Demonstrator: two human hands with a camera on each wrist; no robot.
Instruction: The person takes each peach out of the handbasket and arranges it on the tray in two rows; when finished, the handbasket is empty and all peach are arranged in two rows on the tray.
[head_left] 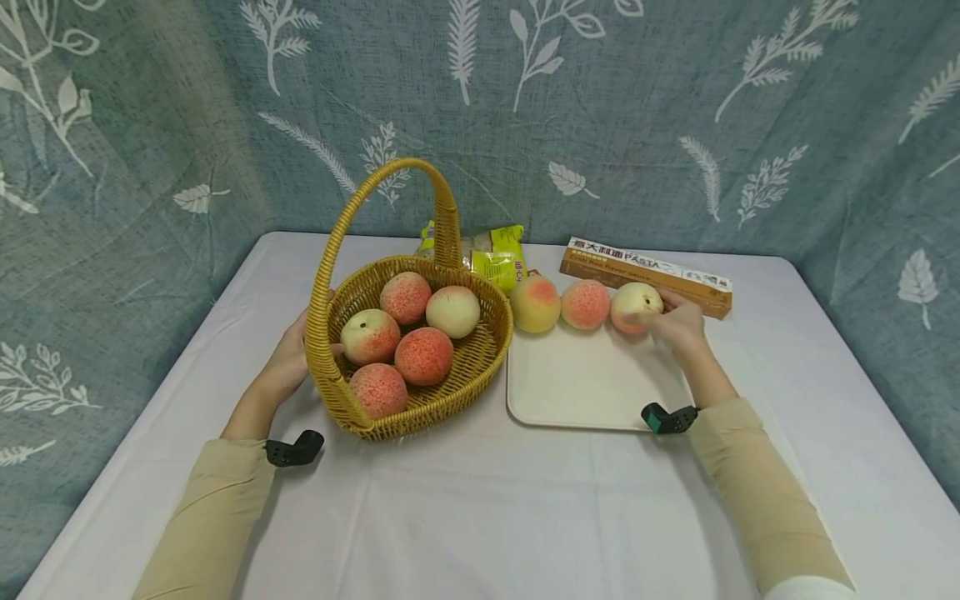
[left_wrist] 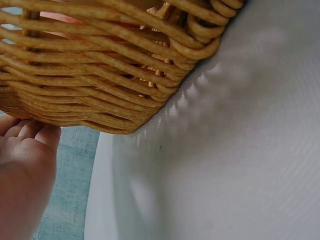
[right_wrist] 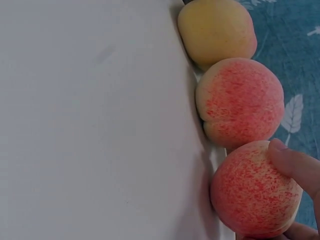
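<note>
1. The person's left hand (head_left: 288,358) gripped the golden-brown, oval woven basket (head_left: 446,414) by its left side, five round red-and-cream peaches (head_left: 423,357) lying inside.
2. The right hand (head_left: 682,327) pinched a round cream-and-pink peach (head_left: 632,302) between thumb and fingers, at the right end of a row of three along the far edge of the rectangular white tray (head_left: 592,383).
3. A long brown-and-white pasta box (head_left: 637,273) lay behind that peach.

Left hand (head_left: 285,360) seemingly gripping basket (head_left: 450,410), five peaches (head_left: 423,357) inside, right hand (head_left: 682,328) holding peach (head_left: 632,303) at back of tray (head_left: 581,387)
</note>
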